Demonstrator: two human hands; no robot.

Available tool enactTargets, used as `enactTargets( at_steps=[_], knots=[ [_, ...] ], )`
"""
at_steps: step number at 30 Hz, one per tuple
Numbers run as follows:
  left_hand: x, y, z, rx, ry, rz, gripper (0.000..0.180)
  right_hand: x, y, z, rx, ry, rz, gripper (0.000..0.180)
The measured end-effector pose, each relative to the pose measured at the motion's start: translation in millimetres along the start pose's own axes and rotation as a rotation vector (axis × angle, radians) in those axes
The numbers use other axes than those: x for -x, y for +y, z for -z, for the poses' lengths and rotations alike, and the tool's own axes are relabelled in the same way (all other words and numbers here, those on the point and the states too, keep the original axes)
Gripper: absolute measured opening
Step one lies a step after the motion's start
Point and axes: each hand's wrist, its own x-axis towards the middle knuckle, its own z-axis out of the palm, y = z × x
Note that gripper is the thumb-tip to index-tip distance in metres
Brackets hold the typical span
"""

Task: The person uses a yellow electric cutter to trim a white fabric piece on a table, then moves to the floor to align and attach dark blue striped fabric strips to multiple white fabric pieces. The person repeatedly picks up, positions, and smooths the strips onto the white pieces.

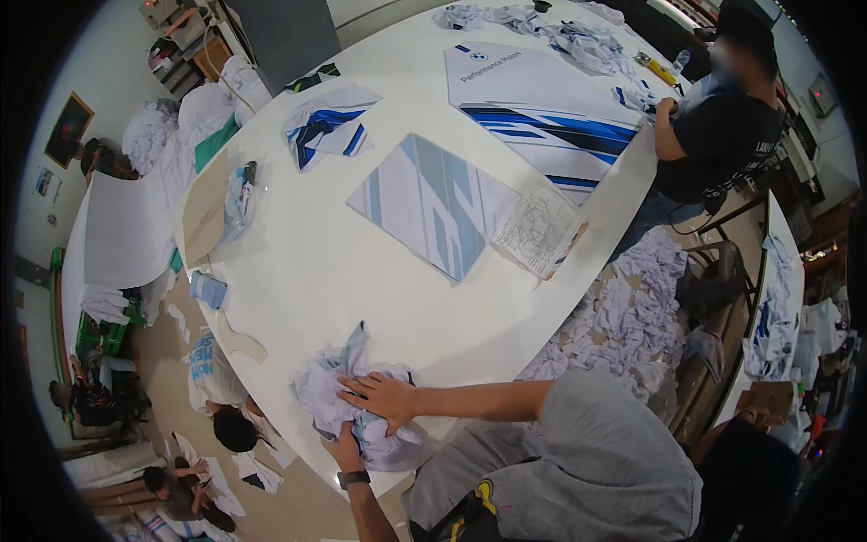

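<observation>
- Cloth bundle [325,387] sits on the near left part of the table [298,280], all scrunched up & close to the edge
- It could slide off there, prob b/c it's a loose heap, so a hard push to the near left might tip it over
- Folds could get creased too, if the R hand [384,400] leans on them w/ lots of weight
- Watch [353,478] on the left wrist might snag a loose bit, b/c it's right by the cloth
- Paper [533,237] lies far & right of the bundle, near the right edge; a bump could knock it off, tho both hands are well apart from it
- R hand: palm down on top, fingers spread wide, arm coming in from the right
- L hand [346,449]: low on the near side, arm coming from the near edge; fingers partly hide in folds, can't tell if they grip
</observation>
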Motion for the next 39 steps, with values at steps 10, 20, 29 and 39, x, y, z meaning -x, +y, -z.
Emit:
enactTargets(
  at_steps=[10, 20, 29, 39],
  knots=[
    [9, -17, 5, -0.178, 0.157, -0.011, 0.069, 179, 141, 70, 0.130, 0.928, -0.476, 0.050],
    [-13, -52, 23, -0.215, 0.178, -0.060, 0.080, 292, 153, 56, 0.440, 0.542, -1.130, 0.077],
    [-5, -38, 9, -0.189, 0.170, -0.022, 0.081, 267, 125, 22, 0.437, 0.828, -1.095, 0.075],
    [-12, -52, 25, -0.239, 0.133, 0.015, 0.073, 273, 127, 17, 0.372, 1.052, -1.080, 0.074]
  ],
)
